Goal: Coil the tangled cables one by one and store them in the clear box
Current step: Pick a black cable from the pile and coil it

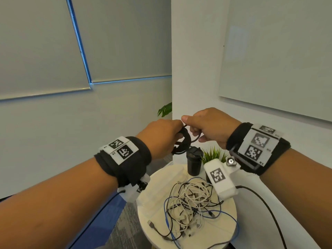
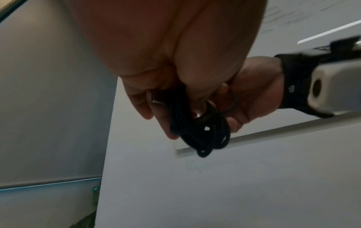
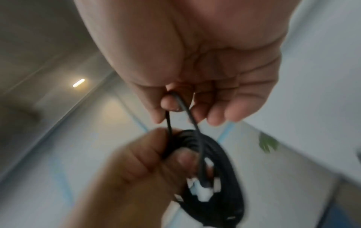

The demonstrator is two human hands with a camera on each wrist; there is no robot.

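A black cable wound into a coil (image 1: 184, 142) (image 2: 203, 132) (image 3: 213, 162) is held up in the air above the table. My left hand (image 1: 161, 137) (image 3: 140, 163) grips the coil's side. My right hand (image 1: 206, 126) (image 2: 252, 95) (image 3: 187, 106) pinches a loose loop of the same cable between thumb and fingers. Below them a tangled pile of white, black and blue cables (image 1: 192, 203) lies on the round white table (image 1: 149, 203). The clear box is not in view.
A black lidded cup (image 1: 194, 162) and a small green potted plant (image 1: 212, 155) stand at the table's far side. A white wall corner and a whiteboard (image 1: 278, 60) rise behind. Carpeted floor (image 1: 122, 229) lies left of the table.
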